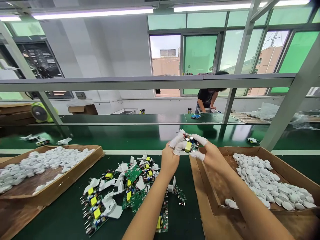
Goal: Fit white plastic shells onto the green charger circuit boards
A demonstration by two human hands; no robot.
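Note:
Both my hands wear white finger covers and meet in front of me over the bench. Between them is a small circuit board (189,146) with a yellow block and other parts on it. My left hand (172,151) grips its left side, fingers closed. On the right side, my right hand (208,151) pinches the board between thumb and fingers. Below and to the left lies a heap of green circuit boards (135,171) mixed with white plastic pieces (111,205). One loose board (180,196) lies just right of the heap.
Cardboard trays of white plastic parts stand left (72,181) and right (212,196). Behind runs a green conveyor surface (125,136) carrying a few assemblies (252,140). A metal frame bar (140,84) crosses ahead. A person (208,98) leans over the far bench.

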